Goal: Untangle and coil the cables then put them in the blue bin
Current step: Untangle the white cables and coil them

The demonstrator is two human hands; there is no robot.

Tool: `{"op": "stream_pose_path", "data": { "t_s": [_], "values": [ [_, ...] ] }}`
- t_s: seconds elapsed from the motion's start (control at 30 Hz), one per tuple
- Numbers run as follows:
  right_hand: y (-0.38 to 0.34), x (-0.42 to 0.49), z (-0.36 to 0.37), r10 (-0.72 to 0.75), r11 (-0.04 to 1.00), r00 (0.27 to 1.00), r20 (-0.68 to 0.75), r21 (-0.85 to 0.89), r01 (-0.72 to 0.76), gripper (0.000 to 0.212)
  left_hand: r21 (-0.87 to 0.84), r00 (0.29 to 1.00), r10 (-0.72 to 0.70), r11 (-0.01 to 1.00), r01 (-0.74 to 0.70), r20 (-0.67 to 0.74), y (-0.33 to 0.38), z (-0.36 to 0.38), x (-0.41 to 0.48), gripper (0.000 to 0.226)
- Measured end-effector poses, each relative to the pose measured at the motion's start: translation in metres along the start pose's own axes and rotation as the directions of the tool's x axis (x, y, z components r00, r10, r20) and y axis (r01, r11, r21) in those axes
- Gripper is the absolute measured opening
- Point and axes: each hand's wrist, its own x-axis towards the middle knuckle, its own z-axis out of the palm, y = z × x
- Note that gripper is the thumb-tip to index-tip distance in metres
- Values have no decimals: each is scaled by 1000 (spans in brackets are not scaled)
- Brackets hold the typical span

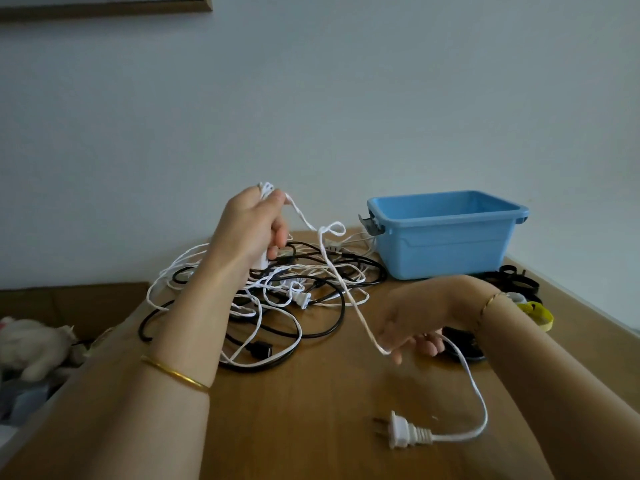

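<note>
- Cables [304, 271], some black and some white, lie knotted together in a heap on the wooden worktop [311, 410], left of its middle and reaching up to the blue bin's near corner.
- Far left, beyond the worktop's edge, a pale plush toy [34, 341] lies near a brown cardboard box [86, 306].
- A gold bangle [175, 374] circles the left forearm.
- The left hand [251, 226] is up above the heap, fingers curled round a small bundle of white cable [266, 190] loops that stick out above the thumb. A white block shows under the fist, too hidden to name.
- A black USB-type plug [259, 349] lies at the heap's near edge.
- From the left fist the white cable runs down and to the right, with a loose knot in mid-air, to the right hand.
- The right hand [412, 320] hovers low over the worktop, back upward, pinching the white cable between thumb and fingertips.
- Past that pinch the cable drops to the worktop and curves round to its white two-pin plug [401, 433], which lies flat near the front edge.
- The blue bin [446, 237] stands upright at the back of the worktop by the wall, with a grey latch on its left end. Its floor is out of sight.
- A thin bracelet [491, 301] sits on the right wrist.
- Right of the bin lie black loops [512, 277] and something yellow [538, 315], partly hidden by the right arm.
</note>
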Motion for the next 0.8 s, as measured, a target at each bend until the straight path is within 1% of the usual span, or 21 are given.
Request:
{"op": "stream_pose_path", "data": {
  "t_s": [0.03,0.07,0.1,0.13,0.17,0.2,0.23,0.27,0.3,0.37,0.4,0.43,0.5,0.57,0.6,0.63,0.67,0.7,0.73,0.77,0.8],
  "values": [
    [-4,1,1,-22,999,999,-38,-44,20,18,14,999,-5,1000,4,45,1,1,-2,25],
    [-6,4,0,-57,994,991,-118,-100,45,14,31,995,-7,1000,4,95,1,3,-3,25],
    [-8,6,-1,-108,988,967,-233,-134,78,14,47,990,-8,999,2,138,2,6,-5,26],
    [-10,9,-1,-166,983,920,-355,-133,126,15,60,985,-9,998,-1,170,2,9,-5,26],
    [-12,9,-2,-191,981,863,-468,-51,189,18,66,981,-14,998,1,194,2,11,-6,26],
    [-14,9,-3,-168,954,812,-559,116,277,26,62,977,-25,998,12,213,1,13,-6,26],
    [-16,8,-4,-120,877,784,-609,305,371,35,49,972,-38,998,27,232,1,14,-6,26],
    [-17,7,-5,-81,766,774,-628,457,451,41,35,966,-50,998,43,252,1,15,-6,27],
    [-19,6,-5,-57,649,777,-626,569,506,43,27,961,-60,998,54,268,1,15,-7,27],
    [-24,4,-6,-71,449,806,-588,703,552,37,50,959,-62,997,50,275,1,17,-9,29],
    [-27,3,-7,-105,384,827,-552,745,546,36,80,962,-59,996,39,266,1,19,-9,29],
    [-31,2,-7,-139,355,844,-518,769,531,41,117,967,-52,993,24,250,1,19,-9,29],
    [-36,0,-6,-141,373,849,-510,767,523,54,210,974,-25,977,-24,227,2,20,-8,29],
    [-43,-3,-5,-76,384,819,-569,741,550,51,321,974,10,943,-85,228,2,20,-7,28],
    [-46,-3,-4,-32,388,778,-628,709,589,44,370,972,18,923,-106,234,2,21,-7,28],
    [-48,-2,-2,13,406,713,-701,656,637,35,400,971,13,910,-111,240,2,21,-7,27],
    [-49,-2,-1,65,449,618,-784,576,683,24,412,968,-5,906,-102,250,1,22,-7,26],
    [-48,-1,0,114,532,487,-866,467,706,13,417,964,-21,904,-96,267,1,23,-7,24],
    [-47,-1,0,129,648,335,-933,335,684,12,429,956,-32,898,-100,290,1,24,-8,23],
    [-45,-1,0,86,758,204,-975,197,622,21,445,948,-41,889,-109,315,2,26,-10,23],
    [-44,-1,-1,0,833,136,-991,75,548,31,462,937,-51,878,-123,346,4,27,-13,25]
  ]
}}
